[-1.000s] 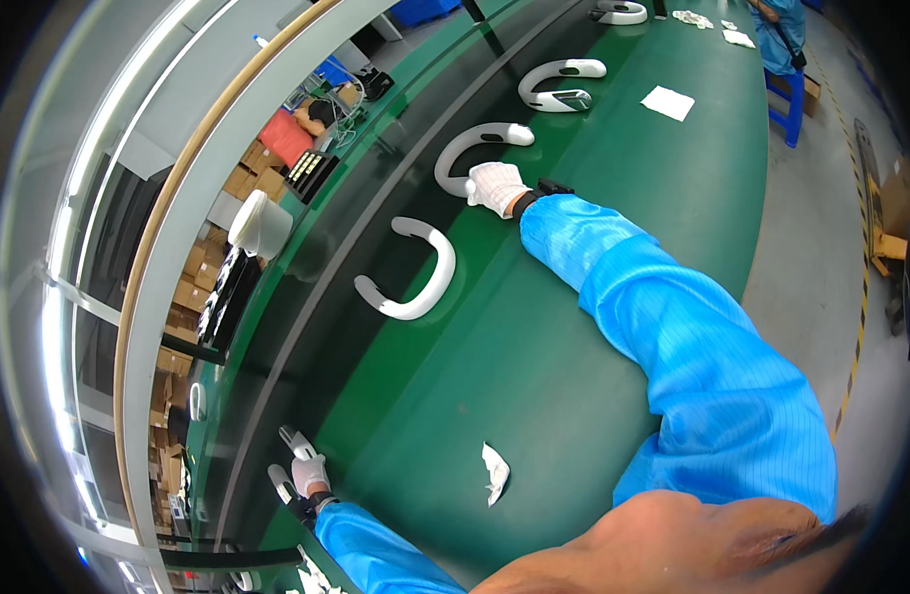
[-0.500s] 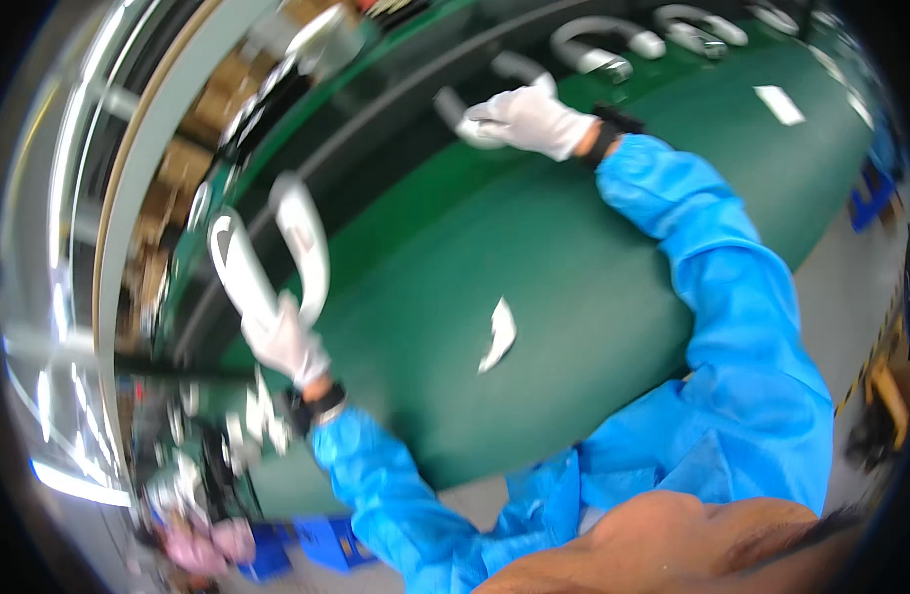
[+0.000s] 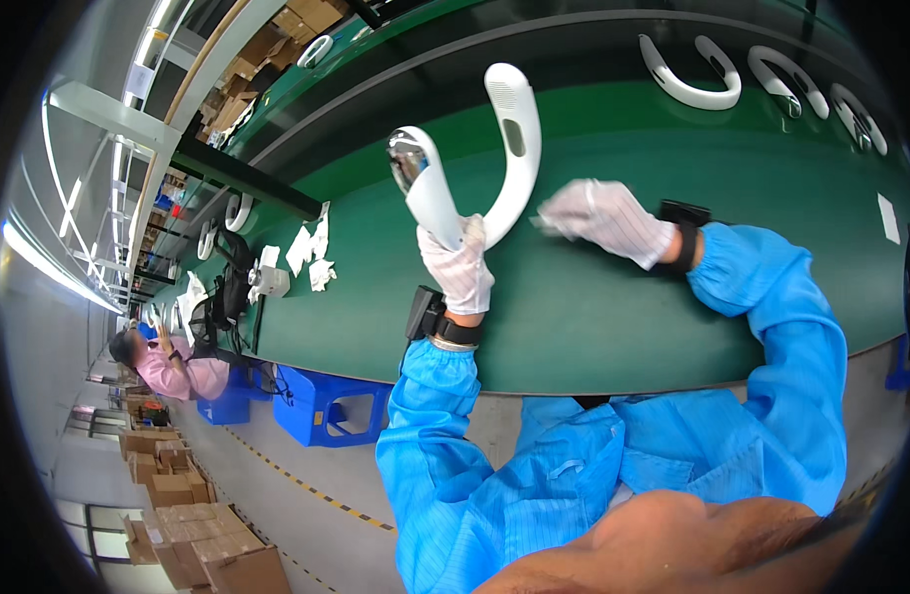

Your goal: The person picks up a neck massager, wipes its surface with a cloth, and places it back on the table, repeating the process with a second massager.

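My left hand (image 3: 457,272), in a white glove, is closed around the bottom bend of a white U-shaped neckband device (image 3: 516,148). Both arms of the device point up and away from me over the green table. Its left arm shows a shiny, mirror-like part near the tip; the right arm has fine slots and a grey oval. My right hand (image 3: 608,220), also gloved, is held over the table to the right of the device, not touching it. Its fingers are drawn together, the tips blurred. Whatever they may hold is hidden.
More white U-shaped devices (image 3: 694,94) lie along the far right side of the green table (image 3: 613,327). A white card (image 3: 887,219) lies at right. White cloths (image 3: 301,249) and a black bag (image 3: 235,272) are at left, near a person in pink (image 3: 183,371). Blue stools (image 3: 321,406) stand below.
My right hand has let go of a device at the back and come nearer. The left-hand device has swung more upright over the table. The small white curved piece on the table is no longer visible.
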A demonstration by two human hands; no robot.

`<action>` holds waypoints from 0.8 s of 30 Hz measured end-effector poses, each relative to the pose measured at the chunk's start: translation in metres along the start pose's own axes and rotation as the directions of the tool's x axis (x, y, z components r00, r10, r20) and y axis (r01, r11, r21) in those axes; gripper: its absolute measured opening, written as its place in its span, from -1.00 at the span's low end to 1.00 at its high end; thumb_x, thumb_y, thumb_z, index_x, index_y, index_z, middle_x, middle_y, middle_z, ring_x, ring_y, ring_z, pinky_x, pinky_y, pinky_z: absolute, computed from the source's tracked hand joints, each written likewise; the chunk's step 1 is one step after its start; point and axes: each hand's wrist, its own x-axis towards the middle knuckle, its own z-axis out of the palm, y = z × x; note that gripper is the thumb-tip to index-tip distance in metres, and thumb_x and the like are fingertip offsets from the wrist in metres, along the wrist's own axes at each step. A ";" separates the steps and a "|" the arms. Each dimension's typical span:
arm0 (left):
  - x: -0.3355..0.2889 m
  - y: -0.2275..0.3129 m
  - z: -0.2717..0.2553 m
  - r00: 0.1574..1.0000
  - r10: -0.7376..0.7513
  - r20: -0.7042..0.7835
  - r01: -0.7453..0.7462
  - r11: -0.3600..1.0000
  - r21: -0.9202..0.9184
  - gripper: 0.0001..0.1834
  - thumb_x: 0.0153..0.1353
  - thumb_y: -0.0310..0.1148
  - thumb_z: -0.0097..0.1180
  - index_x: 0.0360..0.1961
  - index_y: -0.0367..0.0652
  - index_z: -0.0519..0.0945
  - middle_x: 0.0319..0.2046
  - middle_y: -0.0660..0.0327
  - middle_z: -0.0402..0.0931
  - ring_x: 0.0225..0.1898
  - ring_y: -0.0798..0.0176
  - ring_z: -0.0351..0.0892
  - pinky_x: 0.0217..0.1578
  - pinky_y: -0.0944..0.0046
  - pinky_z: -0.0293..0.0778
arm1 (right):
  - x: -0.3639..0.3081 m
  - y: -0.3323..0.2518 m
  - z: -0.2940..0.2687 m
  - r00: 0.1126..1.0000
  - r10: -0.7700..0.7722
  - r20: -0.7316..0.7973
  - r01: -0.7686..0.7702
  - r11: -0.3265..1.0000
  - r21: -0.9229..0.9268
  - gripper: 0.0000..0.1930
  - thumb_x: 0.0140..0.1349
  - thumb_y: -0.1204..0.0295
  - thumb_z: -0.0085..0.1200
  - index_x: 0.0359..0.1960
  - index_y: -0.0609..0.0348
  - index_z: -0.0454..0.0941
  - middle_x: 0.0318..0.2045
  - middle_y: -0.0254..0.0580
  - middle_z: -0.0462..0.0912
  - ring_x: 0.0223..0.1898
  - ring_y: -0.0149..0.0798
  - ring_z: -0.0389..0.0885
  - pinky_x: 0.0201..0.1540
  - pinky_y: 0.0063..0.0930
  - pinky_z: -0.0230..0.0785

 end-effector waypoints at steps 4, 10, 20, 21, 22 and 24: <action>-0.013 -0.010 0.014 0.997 -0.007 0.082 0.002 0.998 0.058 -0.63 0.05 -0.56 0.36 -0.19 -0.18 0.41 -0.39 0.31 0.45 -0.38 0.41 0.45 -0.26 0.36 0.46 | 0.027 0.005 0.056 0.992 0.125 0.007 -0.123 0.960 0.250 -0.79 0.30 0.56 -0.05 -0.11 0.18 0.61 -0.17 -0.06 0.66 -0.06 -0.01 0.64 0.04 -0.29 0.51; -0.005 -0.015 0.017 0.998 -0.009 0.066 -0.006 0.974 0.227 -0.63 0.04 -0.51 0.39 -0.23 -0.18 0.41 -0.41 0.29 0.47 -0.42 0.42 0.44 -0.32 0.36 0.45 | 0.034 0.049 0.016 0.980 -0.085 0.178 0.188 0.678 -0.710 -0.75 0.18 0.37 0.03 -0.14 0.18 0.57 -0.12 -0.13 0.60 0.00 -0.16 0.52 0.33 0.02 0.18; 0.016 -0.002 0.028 0.980 0.152 0.129 -0.184 0.938 0.292 -0.45 0.08 -0.42 0.40 0.06 -0.33 0.43 -0.28 0.16 0.52 -0.37 0.36 0.51 -0.34 0.37 0.50 | 0.020 0.029 0.073 0.953 0.005 0.304 0.159 0.845 -0.510 -0.47 0.00 0.32 0.17 0.08 0.14 0.49 -0.22 0.04 0.55 -0.01 -0.02 0.53 0.37 0.18 0.02; 0.020 0.004 0.025 0.951 0.258 0.169 -0.306 0.846 0.437 -0.46 0.09 -0.42 0.40 0.06 -0.33 0.44 -0.28 0.16 0.52 -0.37 0.36 0.52 -0.36 0.39 0.50 | 0.024 0.024 0.062 0.960 -0.095 0.262 0.202 0.884 -0.420 -0.44 0.00 0.22 0.20 0.08 0.12 0.50 -0.23 0.00 0.55 0.02 -0.04 0.52 0.37 0.20 -0.01; 0.023 0.009 0.022 0.910 0.350 0.223 -0.413 0.715 0.564 -0.46 0.10 -0.41 0.39 0.06 -0.33 0.44 -0.28 0.15 0.52 -0.38 0.36 0.52 -0.39 0.40 0.50 | 0.029 0.020 0.051 0.959 -0.191 0.209 0.253 0.910 -0.327 -0.41 -0.01 0.12 0.23 0.09 0.09 0.51 -0.24 -0.04 0.56 0.05 -0.06 0.50 0.37 0.22 -0.04; 0.024 0.026 0.025 0.954 0.222 0.199 -0.296 0.797 0.527 -0.47 0.11 -0.44 0.38 0.08 -0.32 0.44 -0.26 0.16 0.52 -0.36 0.36 0.53 -0.36 0.40 0.51 | 0.043 0.019 0.012 0.903 0.035 0.427 0.216 0.824 -0.523 -0.32 -0.05 -0.15 0.22 0.02 0.05 0.57 -0.09 -0.13 0.60 0.16 -0.11 0.43 0.41 0.23 -0.13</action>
